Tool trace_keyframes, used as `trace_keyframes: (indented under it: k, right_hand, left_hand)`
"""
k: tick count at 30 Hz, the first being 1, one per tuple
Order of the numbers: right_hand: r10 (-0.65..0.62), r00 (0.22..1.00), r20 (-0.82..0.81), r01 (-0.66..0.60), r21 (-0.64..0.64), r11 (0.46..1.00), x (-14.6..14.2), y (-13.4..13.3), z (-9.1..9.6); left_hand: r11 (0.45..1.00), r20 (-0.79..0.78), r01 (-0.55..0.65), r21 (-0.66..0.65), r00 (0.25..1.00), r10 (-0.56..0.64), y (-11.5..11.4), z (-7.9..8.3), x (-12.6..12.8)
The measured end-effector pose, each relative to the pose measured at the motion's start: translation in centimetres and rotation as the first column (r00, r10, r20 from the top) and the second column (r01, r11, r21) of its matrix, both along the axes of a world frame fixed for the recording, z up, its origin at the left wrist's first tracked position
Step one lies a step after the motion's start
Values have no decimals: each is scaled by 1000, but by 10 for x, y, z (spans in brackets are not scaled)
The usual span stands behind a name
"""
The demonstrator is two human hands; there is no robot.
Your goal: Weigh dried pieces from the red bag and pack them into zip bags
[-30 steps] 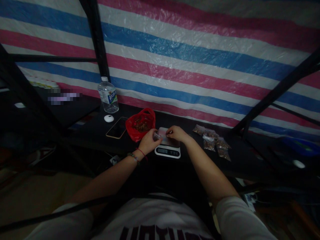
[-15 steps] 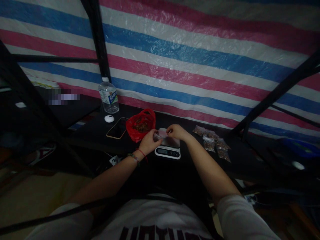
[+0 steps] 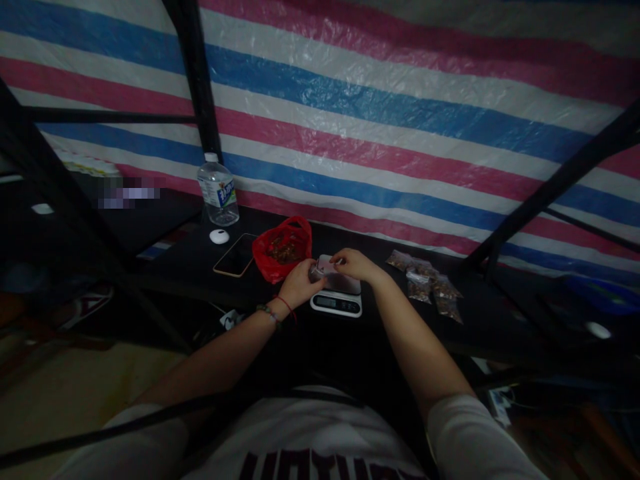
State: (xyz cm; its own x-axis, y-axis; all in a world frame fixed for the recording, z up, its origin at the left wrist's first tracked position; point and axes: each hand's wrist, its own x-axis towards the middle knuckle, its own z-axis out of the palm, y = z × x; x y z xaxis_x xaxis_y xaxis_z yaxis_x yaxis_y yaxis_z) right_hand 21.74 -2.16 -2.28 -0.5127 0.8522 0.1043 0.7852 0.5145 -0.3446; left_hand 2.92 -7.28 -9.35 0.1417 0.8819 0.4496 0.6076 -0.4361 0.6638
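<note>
My left hand is closed on a small clear plastic bag, partly hidden by the fingers, over the left side of a kitchen scale. Above the scale's metal plate, my right hand has its fingertips pinched together close to the bag. What it pinches is too small to make out. Just left of the scale sits an open red plastic bag with brown loose bits inside. Several filled zip bags lie in a group to the right.
A phone, a white earbud case and a large water bottle stand or lie on the black desk at left. Dark metal posts rise at both sides, before a striped plastic sheet.
My right fingertips have shifted slightly left and away from me above the scale plate. My left hand keeps its hold on the small bag, barely moved.
</note>
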Motion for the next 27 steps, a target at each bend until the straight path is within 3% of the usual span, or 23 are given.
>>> trace_keyframes:
  k: [7, 14, 21, 27]
  right_hand:
    - [-115, 977, 178, 111, 34, 993, 7, 0, -10]
    - [-137, 981, 140, 133, 41, 990, -11, 9, -16]
    - [-8, 990, 141, 29, -141, 990, -29, 15, -11]
    - [44, 977, 208, -15, -139, 990, -43, 20, -11]
  left_hand:
    - [990, -29, -89, 114, 995, 92, 4, -4, -1]
    - [988, 59, -92, -121, 993, 99, 3, -2, -2]
    - [966, 229, -166, -201, 951, 211, 11, -3, -6]
    - [975, 234, -121, -188, 958, 164, 13, -8, -9]
